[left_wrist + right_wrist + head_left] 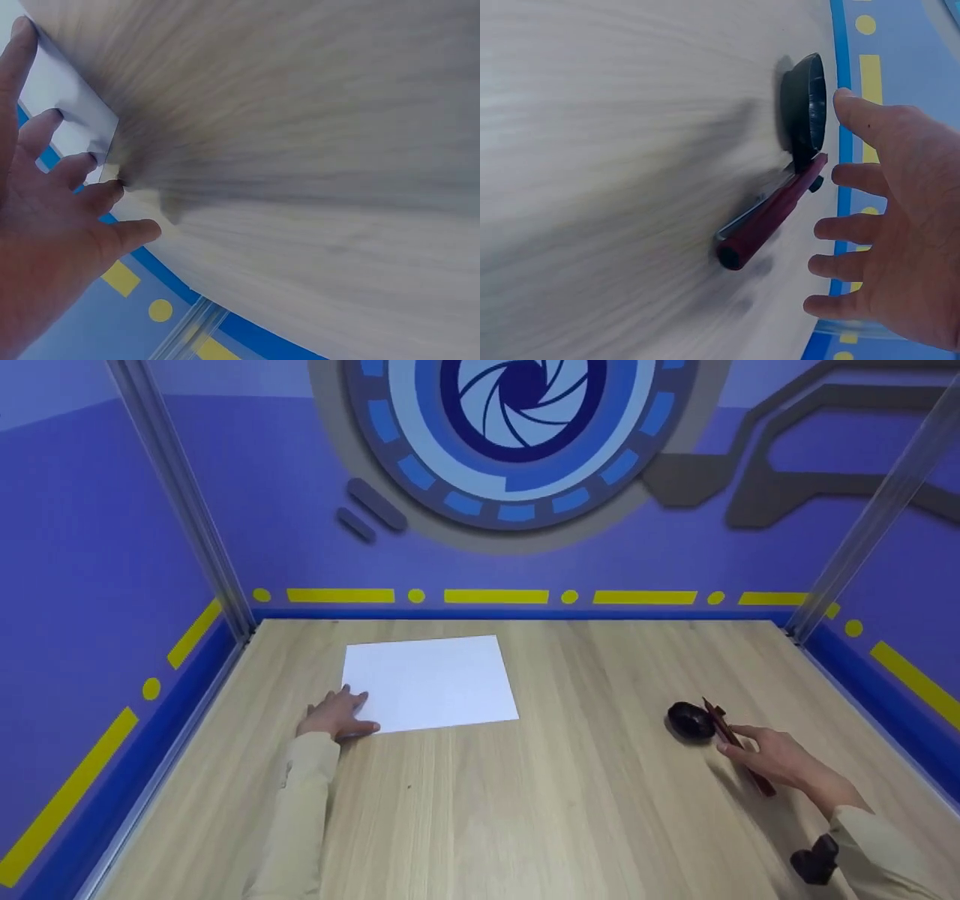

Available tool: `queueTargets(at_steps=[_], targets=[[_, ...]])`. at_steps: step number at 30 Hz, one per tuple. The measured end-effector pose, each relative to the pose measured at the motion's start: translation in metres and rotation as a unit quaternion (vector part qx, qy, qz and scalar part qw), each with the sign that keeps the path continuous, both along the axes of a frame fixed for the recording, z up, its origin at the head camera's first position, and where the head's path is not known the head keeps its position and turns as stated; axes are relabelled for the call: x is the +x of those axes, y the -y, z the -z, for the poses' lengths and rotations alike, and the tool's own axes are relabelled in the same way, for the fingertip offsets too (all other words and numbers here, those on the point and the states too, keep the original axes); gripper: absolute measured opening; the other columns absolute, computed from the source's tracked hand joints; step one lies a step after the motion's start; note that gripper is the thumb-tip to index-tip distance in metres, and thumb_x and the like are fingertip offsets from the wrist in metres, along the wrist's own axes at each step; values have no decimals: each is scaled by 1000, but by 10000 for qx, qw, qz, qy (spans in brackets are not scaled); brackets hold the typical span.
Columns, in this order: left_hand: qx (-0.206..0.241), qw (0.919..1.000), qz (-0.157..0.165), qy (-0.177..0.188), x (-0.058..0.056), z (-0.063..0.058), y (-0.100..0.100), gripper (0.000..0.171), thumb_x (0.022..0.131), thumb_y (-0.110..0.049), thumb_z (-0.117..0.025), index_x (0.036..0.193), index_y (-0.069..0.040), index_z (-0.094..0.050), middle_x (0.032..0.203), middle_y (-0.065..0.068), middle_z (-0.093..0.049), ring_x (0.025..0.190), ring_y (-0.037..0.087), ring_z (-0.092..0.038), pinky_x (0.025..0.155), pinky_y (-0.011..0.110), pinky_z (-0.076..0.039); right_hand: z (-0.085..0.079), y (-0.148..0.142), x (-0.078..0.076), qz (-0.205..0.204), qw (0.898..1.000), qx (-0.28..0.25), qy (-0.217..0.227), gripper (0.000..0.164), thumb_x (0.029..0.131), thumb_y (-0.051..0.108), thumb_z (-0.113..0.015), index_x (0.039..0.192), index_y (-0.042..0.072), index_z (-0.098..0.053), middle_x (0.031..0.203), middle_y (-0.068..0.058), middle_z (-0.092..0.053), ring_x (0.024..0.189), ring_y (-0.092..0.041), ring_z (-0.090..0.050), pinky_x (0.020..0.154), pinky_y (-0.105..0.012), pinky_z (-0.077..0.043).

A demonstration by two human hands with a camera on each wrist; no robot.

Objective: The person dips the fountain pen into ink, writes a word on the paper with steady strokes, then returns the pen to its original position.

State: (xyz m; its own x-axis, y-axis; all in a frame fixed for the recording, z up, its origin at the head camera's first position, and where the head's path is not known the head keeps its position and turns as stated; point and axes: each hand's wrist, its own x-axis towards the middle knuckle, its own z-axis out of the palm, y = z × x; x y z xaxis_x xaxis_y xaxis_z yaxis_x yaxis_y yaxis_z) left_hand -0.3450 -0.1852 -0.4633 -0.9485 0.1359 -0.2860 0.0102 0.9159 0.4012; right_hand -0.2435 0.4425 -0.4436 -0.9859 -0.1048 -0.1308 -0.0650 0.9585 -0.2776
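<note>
A white sheet of paper [431, 682] lies on the table, left of centre. My left hand [337, 714] rests at its lower left corner with the fingers spread, the thumb along the near edge. In the left wrist view these fingers [105, 199] are straight or slightly bent. On the right stands a small black bowl [690, 721]. A dark red pen-like rod [776, 214] leans toward the bowl's rim, with a shiny strip along it and a small black knob near its upper end. Close beside the rod, my right hand [776, 756] has its fingers extended and holds nothing.
The wooden table [465, 802] ends at a blue printed back wall [510, 562] with yellow marks. Metal posts [187, 510] stand at the two back corners, with side walls beyond them. A black device [816, 861] sits at the right wrist.
</note>
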Motion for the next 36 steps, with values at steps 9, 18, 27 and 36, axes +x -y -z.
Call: queueTargets(at_steps=[9, 18, 27, 36], targets=[[-144, 9995, 247, -167, 2, -2, -6, 72, 88, -36, -61, 146, -5, -30, 153, 28, -15, 142, 47, -11, 114, 64, -10, 4, -2, 1, -156, 9997, -35, -174, 59, 94, 40, -52, 123, -11, -54, 96, -30, -66, 71, -24, -56, 69, -40, -47], [-202, 9984, 489, -198, 9, 1, -35, 70, 87, -33, -65, 144, -7, -35, 153, 24, -21, 144, 40, -14, 117, 57, -12, 18, -3, 6, -227, 9989, -5, -409, 52, 92, 35, -55, 118, -10, -59, 114, -37, -58, 101, -47, -59, 79, -55, -49], [-238, 9971, 685, -238, 23, 3, -76, 71, 84, -37, -68, 142, -8, -39, 154, 20, -25, 145, 35, -16, 119, 48, -15, 25, -2, 8, -165, 9963, 75, -835, 43, 88, 25, -62, 111, -11, -62, 101, -31, -65, 83, -35, -63, 69, -48, -51], [-436, 9913, 1151, -471, 32, 6, -94, 72, 81, -42, -70, 139, -9, -45, 146, 19, -38, 140, 35, -27, 119, 46, -18, 28, -4, 12, 328, 9863, -472, -1543, 27, 91, 13, -53, 105, -4, -68, 79, -20, -68, 53, -18, -51, 56, -32, -43]])
